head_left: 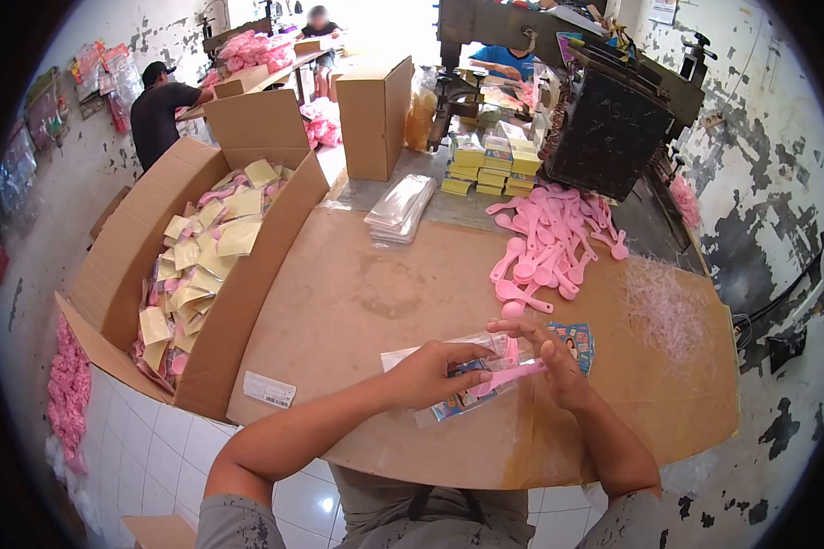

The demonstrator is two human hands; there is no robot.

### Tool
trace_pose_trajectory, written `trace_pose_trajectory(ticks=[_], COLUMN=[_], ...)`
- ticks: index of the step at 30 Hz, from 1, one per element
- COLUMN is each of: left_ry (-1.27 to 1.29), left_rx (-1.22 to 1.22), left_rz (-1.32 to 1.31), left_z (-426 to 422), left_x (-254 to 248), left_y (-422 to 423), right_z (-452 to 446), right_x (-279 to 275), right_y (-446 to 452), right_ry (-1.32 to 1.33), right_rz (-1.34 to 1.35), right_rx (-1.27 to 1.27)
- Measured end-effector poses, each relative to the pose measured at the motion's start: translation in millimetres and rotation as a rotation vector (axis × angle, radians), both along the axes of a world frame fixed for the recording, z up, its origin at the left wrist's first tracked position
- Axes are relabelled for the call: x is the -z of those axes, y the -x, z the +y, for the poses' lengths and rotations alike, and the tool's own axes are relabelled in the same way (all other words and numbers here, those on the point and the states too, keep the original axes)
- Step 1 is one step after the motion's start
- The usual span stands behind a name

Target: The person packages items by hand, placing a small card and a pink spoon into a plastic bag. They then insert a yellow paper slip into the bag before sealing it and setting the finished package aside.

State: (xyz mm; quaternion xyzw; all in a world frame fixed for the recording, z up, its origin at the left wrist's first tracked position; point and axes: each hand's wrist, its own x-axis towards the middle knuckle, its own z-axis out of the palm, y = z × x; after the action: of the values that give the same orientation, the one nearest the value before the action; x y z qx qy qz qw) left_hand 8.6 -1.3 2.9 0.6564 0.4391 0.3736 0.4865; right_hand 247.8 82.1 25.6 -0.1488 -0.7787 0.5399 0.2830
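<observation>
My left hand point(438, 373) is closed on a clear plastic bag point(421, 418), its fingers bent over the top. A blue printed card point(456, 403) shows through the film. At the mouth of the bag lies a pink measuring spoon point(506, 376), and a second pink spoon point(511, 349) shows behind it. My right hand point(563, 371) has its fingers stretched out, with the thumb side touching the spoon's handle end. Under and beyond that hand lie more blue printed cards point(577, 343). A heap of pink spoons point(547, 240) lies just past both hands.
On the left stands an open carton point(256, 302) of packed bags. A stack of clear bags point(401, 209), yellow card packs point(492, 165) and a dark machine point(609, 128) stand at the back. Plastic strips point(666, 306) lie right. Other people sit farther off.
</observation>
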Motion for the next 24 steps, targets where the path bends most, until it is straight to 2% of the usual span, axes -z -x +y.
trace_pose_trajectory(ticks=[4,6,7,9,10,12,16,19,21,22,24], left_ry=[0.035,0.042,0.095,0.201,0.229,0.283,0.304,0.311,0.327,0.182,-0.105], left_rx=[0.054,0.082,0.103,0.143,0.159,0.191,0.199,0.234,0.288,0.199,0.021], left_rz=[-0.229,-0.3,-0.256,-0.169,-0.263,-0.454,-0.506,-0.534,-0.589,-0.519,-0.375], left_z=[4,4,5,5,5,4,5,3,0,-2,-6], left_x=[29,27,25,4,-1,-6,1,0,-3,-6,-10], left_y=[-5,-8,-5,2,4,6,6,5,6,3,-5], right_z=[-10,-19,-21,-11,-4,8,1,-8,-13,-16,-22], right_x=[7,6,5,4,3,1,-9,-36,-59,-71,-101], right_y=[14,17,17,14,11,1,-4,6,7,7,10], right_ry=[-0.032,0.104,0.172,0.323,0.398,0.203,-0.001,-0.266,-0.306,-0.325,-0.7], right_rz=[0.056,0.071,0.08,0.246,0.329,0.257,0.059,-0.004,0.018,0.028,-0.07], right_rx=[-0.017,-0.116,-0.165,-0.233,-0.267,-0.173,-0.057,-0.019,-0.066,-0.088,0.012])
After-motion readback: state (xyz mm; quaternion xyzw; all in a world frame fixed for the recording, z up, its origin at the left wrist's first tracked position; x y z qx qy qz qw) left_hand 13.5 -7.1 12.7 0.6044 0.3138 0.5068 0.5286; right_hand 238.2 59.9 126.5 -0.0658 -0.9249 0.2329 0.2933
